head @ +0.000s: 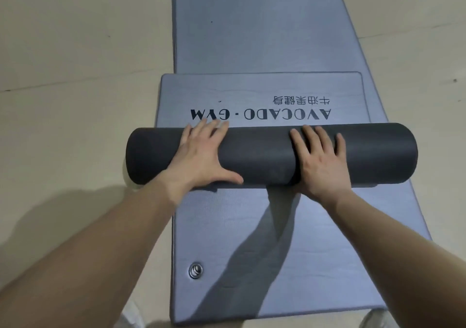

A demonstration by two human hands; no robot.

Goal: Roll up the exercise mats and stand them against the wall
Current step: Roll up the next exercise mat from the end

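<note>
Forearms reach over the lower mat (pixel 227 239) to the roll (pixel 264 151), which lies crosswise on that mat, its long axis running left to right. The left hand (pixel 201 156) and right hand (pixel 320 161) press flat on its top, well apart, fingers straight and pointing away, gripping nothing. Neither hand is clearly nearer. Just beyond the fingertips lies the unrolled flap (pixel 252 88), so the next push likely goes straight away from the body.

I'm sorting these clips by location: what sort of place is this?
Probably a gym or fitness studio: the half-rolled mat bears AVOCADO GYM lettering, it lies on a second long mat, and the floor is smooth and pale.
</note>
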